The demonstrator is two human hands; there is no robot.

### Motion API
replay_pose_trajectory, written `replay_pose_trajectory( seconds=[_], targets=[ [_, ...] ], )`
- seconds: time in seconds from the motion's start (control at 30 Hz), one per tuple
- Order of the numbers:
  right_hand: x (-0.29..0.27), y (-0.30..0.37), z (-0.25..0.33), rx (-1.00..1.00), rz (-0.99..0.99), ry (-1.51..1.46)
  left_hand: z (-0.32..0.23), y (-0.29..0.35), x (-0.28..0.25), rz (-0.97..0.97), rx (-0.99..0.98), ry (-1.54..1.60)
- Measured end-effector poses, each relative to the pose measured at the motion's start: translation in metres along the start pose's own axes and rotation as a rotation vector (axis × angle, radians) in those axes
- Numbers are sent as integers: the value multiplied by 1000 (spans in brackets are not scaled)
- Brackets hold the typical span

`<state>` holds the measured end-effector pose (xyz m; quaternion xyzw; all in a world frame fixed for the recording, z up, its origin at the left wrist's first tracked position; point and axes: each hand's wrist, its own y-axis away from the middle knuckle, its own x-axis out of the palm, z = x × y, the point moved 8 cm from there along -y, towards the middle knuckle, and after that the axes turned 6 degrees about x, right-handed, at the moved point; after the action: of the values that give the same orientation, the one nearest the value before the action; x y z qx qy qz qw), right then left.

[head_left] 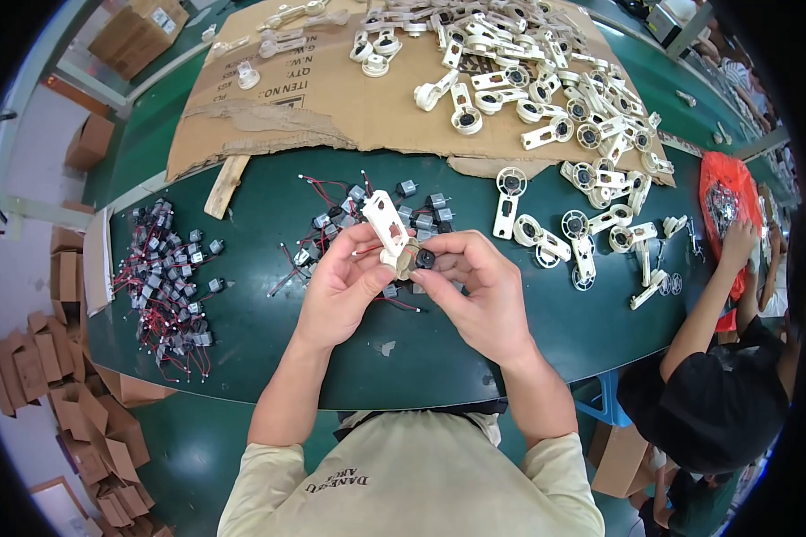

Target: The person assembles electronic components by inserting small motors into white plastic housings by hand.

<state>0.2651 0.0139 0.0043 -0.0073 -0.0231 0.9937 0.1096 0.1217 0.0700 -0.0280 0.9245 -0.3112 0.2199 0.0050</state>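
My left hand [343, 288] is closed round a cream plastic fan housing [386, 224], long and flat with a round end, tilted with its long arm up. At the round end, my right hand [479, 291] pinches a small motor [425, 259], its black end facing outward. Both hands meet over the table's middle; how far the motor sits in the housing is hidden by the fingers. Just behind them lies a loose group of small silver motors [407, 189] with red and black wires.
A bigger motor pile [166, 286] lies at left. Many cream housings [510, 76] cover a cardboard sheet [331, 116] at the back; several more [582, 251] lie at right. A wood strip [227, 186] pokes out. A co-worker's arm [712, 295] reaches to a red bag [725, 192].
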Motion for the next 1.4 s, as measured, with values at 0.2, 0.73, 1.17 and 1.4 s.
replay_pose_trajectory(
  seconds=[0.2, 0.73, 1.17, 1.4],
  targets=[
    [1, 3, -7, -15, -94, -137, 4, -4, 3, -66, -10, 27],
    [8, 1, 10, -162, 51, 130, 0, 2, 6, -112, 28, 47],
    [12, 1, 13, -109, 83, 237, 17, 8, 0, -67, -120, 71],
    [7, 3, -4, 60, 95, 197, 16, 8, 11, -30, -152, 81]
  ],
)
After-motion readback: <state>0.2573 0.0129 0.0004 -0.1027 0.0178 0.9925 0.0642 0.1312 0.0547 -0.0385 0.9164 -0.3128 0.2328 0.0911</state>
